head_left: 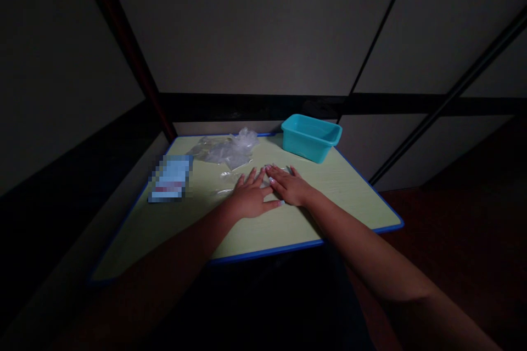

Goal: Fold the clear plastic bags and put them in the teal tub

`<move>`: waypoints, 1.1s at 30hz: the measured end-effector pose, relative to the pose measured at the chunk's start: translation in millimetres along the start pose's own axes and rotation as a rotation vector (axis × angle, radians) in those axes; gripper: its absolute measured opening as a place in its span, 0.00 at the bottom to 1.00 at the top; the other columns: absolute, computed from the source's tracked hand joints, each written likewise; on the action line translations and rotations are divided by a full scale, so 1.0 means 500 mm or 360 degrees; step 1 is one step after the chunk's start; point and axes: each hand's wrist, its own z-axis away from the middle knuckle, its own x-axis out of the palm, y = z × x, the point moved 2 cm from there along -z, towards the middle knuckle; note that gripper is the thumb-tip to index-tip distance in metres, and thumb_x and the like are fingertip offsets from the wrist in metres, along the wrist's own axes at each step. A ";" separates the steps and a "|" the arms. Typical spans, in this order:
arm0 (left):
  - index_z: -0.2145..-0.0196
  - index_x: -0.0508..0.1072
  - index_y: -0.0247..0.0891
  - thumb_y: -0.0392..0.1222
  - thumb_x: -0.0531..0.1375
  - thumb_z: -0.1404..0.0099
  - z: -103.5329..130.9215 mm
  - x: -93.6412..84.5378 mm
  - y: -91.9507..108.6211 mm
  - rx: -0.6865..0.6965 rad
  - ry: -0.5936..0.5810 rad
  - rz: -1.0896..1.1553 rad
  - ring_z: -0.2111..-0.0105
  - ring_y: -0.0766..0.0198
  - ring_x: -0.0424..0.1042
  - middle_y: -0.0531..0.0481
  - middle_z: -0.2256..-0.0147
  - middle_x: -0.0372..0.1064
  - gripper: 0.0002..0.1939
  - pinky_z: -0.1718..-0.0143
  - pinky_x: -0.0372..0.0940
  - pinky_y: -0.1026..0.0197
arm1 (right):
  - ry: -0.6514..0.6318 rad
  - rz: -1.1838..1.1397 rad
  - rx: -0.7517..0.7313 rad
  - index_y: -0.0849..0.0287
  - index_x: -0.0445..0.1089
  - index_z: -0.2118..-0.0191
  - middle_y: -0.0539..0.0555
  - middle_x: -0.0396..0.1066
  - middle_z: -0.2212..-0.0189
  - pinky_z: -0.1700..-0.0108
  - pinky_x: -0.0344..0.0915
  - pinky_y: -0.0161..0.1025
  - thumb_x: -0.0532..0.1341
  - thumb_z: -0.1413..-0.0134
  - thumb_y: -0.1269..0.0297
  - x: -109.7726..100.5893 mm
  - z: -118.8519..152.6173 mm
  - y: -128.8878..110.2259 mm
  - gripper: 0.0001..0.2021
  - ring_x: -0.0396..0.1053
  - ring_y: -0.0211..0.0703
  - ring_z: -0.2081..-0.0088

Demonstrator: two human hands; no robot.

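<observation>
A clear plastic bag (225,176) lies flat near the middle of the small table, partly covered by both hands. My left hand (252,197) presses on it with the fingers spread. Beside it, my right hand (290,186) rests palm down, its fingers stretched out toward the left fingertips. The two hands touch or nearly touch. Behind them sits a crumpled heap of clear plastic bags (230,148).
The pale yellow table (349,203) has a blue edge. A turquoise plastic basin (308,145) stands at its back right. On the left lies a blurred-out light blue item (171,178). Panelled wall (255,27) rises behind the table.
</observation>
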 end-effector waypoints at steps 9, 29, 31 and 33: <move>0.40 0.53 0.57 0.71 0.42 0.41 0.002 0.000 -0.001 0.0002 0.0020 0.0019 0.37 0.45 0.27 0.50 0.35 0.26 0.35 0.42 0.33 0.38 | -0.0126 0.0120 0.0316 0.59 0.34 0.34 0.53 0.30 0.34 0.39 0.35 0.58 0.35 0.38 0.52 -0.007 0.006 0.021 0.30 0.30 0.44 0.35; 0.36 0.38 0.51 0.67 0.42 0.38 0.007 -0.001 0.001 -0.0013 0.0104 0.0001 0.37 0.46 0.26 0.45 0.35 0.25 0.38 0.42 0.34 0.38 | 0.0041 0.0239 0.0405 0.55 0.34 0.34 0.54 0.28 0.34 0.40 0.32 0.62 0.34 0.38 0.50 -0.015 0.014 0.032 0.29 0.28 0.46 0.35; 0.36 0.38 0.49 0.66 0.43 0.37 0.006 -0.002 0.001 -0.0020 0.0118 -0.0012 0.37 0.47 0.25 0.44 0.35 0.25 0.38 0.42 0.34 0.39 | 0.0114 0.0221 0.0286 0.54 0.34 0.34 0.52 0.30 0.34 0.39 0.32 0.61 0.35 0.37 0.51 -0.014 0.012 0.028 0.28 0.30 0.44 0.35; 0.35 0.39 0.46 0.65 0.44 0.37 0.006 -0.003 0.000 -0.0015 0.0136 -0.0022 0.37 0.48 0.24 0.43 0.35 0.26 0.38 0.41 0.33 0.40 | 0.0129 0.0206 0.0190 0.54 0.34 0.34 0.51 0.32 0.34 0.39 0.32 0.59 0.35 0.37 0.52 -0.012 0.010 0.022 0.28 0.31 0.43 0.35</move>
